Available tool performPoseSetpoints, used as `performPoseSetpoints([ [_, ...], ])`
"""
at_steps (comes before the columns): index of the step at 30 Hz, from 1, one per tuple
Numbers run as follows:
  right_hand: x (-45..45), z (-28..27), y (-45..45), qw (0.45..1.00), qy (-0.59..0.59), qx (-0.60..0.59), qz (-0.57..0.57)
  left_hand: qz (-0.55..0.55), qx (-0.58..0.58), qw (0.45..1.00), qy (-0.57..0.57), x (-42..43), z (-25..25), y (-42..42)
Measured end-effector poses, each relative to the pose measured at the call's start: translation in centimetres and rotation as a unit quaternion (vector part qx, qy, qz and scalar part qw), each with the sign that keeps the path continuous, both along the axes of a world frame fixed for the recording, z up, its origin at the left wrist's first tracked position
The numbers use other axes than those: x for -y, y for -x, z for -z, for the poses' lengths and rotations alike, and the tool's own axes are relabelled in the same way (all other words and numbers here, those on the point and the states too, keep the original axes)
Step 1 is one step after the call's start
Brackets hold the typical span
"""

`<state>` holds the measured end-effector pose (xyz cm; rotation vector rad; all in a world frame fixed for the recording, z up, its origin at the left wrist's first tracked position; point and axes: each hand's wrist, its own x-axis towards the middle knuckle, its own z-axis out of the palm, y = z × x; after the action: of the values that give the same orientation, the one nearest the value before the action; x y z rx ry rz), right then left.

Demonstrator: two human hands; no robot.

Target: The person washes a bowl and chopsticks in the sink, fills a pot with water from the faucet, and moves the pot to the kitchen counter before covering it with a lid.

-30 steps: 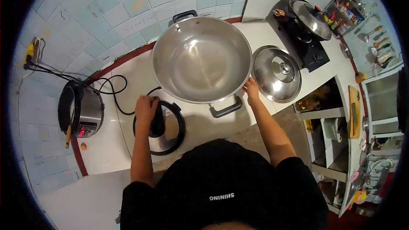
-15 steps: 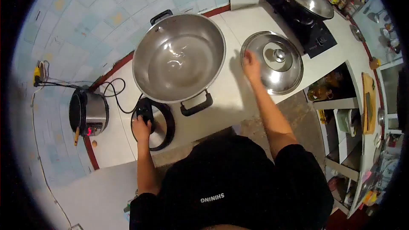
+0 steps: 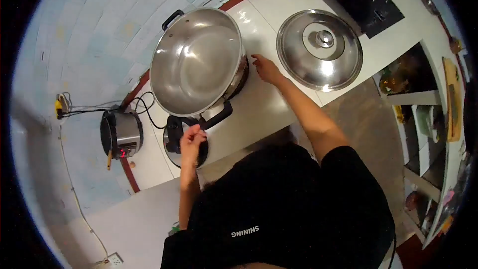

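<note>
A wide steel pot [image 3: 194, 60] with black side handles stands on the counter; glare hides whether clear liquid lies inside. My left hand [image 3: 192, 142] is beside its near black handle [image 3: 217, 115], fingers loosely bent and nothing visible in them. Partly behind that hand lies a round lid with a black rim and black grip [image 3: 174, 134]. My right hand [image 3: 268, 69] hovers between the pot and a large steel lid [image 3: 318, 72], its index finger stretched toward the pot's side and nothing in its grasp. The steel lid lies flat, round knob up.
An electric cooker [image 3: 124, 132] with a red display stands at the left, its black cord running to a wall socket. A dark cooktop [image 3: 381, 15] with a covered pan is at the upper right. Open shelves [image 3: 423, 134] and a wooden board [image 3: 452, 99] are on the right.
My left hand has come off the black-rimmed lid's grip and moved toward the pot's near handle. My right hand has left the steel lid's edge and moved left toward the pot. The view has shifted.
</note>
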<state>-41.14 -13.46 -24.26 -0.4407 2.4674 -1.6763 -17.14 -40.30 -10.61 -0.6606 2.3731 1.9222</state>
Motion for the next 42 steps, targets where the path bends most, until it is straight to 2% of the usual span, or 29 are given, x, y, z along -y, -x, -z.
performPoseSetpoints([
  [1,0.9,0.6,0.1,1.000,0.013,-0.013,0.020,-0.006,0.038,0.998,-0.059,-2.1,-1.1,0.0],
  [3,2.6,0.4,0.9,0.993,0.098,0.040,0.049,0.027,0.048,0.978,-0.199,-6.2,-3.7,0.2],
  [4,2.8,0.0,1.1,0.995,0.082,0.033,0.041,0.027,0.047,0.964,-0.259,-7.8,-4.6,0.3],
  [7,3.0,-0.3,2.2,0.999,0.052,0.003,0.010,-0.064,0.051,0.908,-0.411,-11.1,-6.0,1.3],
  [10,4.5,2.0,3.1,0.998,0.062,-0.007,-0.005,-0.101,0.053,0.875,-0.470,-10.6,-5.3,1.6],
  [12,6.2,4.7,3.9,0.998,0.061,0.011,0.026,-0.090,0.058,0.882,-0.460,-10.7,-5.4,1.7],
  [15,6.0,3.1,4.2,0.997,0.060,0.037,0.031,-0.112,0.061,0.884,-0.450,-10.9,-5.4,1.7],
  [20,7.2,5.1,5.7,1.000,-0.005,0.019,-0.016,-0.109,0.058,0.890,-0.439,-11.3,-5.6,1.8],
  [23,6.4,4.8,6.0,0.998,-0.033,0.027,-0.044,-0.153,0.071,0.889,-0.426,-11.8,-5.9,1.9],
  [24,6.2,4.5,6.0,0.997,-0.035,0.036,-0.056,-0.107,0.104,0.882,-0.446,-11.7,-6.2,1.7],
  [26,3.2,0.1,3.9,0.990,0.102,-0.033,-0.091,-0.013,0.165,0.860,-0.482,-11.4,-7.3,1.3],
  [27,2.1,-1.4,3.2,0.977,0.168,-0.067,-0.109,0.033,0.191,0.910,-0.367,-11.7,-8.4,1.1],
  [30,2.3,-0.6,2.2,0.988,0.036,-0.147,0.001,0.170,0.068,0.967,-0.178,-15.9,-15.2,3.3],
  [31,2.4,-0.5,2.1,0.983,-0.008,-0.177,0.041,0.194,-0.035,0.968,-0.158,-16.9,-16.8,3.8],
  [33,2.3,-0.8,2.5,0.958,-0.096,-0.242,0.122,0.238,-0.222,0.936,-0.136,-18.1,-19.6,4.4],
  [34,0.5,-2.2,3.0,0.938,-0.110,-0.303,0.127,0.256,-0.304,0.907,-0.138,-18.5,-21.0,4.4],
  [35,-2.4,-4.5,3.4,0.914,-0.124,-0.363,0.130,0.253,-0.345,0.870,-0.246,-19.7,-22.8,4.1],
  [37,-7.7,-8.0,3.9,0.879,-0.277,-0.336,0.193,0.327,-0.391,0.782,-0.359,-20.5,-26.2,4.3],
  [39,-12.8,-8.6,4.5,0.824,-0.431,-0.299,0.214,0.446,-0.382,0.728,-0.356,-19.1,-28.9,4.1],
  [40,-14.6,-8.8,4.3,0.831,-0.449,-0.239,0.226,0.455,-0.358,0.735,-0.353,-18.8,-29.8,3.4],
  [41,-16.1,-8.8,3.9,0.799,-0.501,-0.236,0.234,0.464,-0.334,0.743,-0.349,-18.4,-30.7,2.6],
  [42,-16.7,-8.8,3.6,0.816,-0.490,-0.193,0.239,0.441,-0.299,0.770,-0.350,-18.2,-31.4,1.4],
])
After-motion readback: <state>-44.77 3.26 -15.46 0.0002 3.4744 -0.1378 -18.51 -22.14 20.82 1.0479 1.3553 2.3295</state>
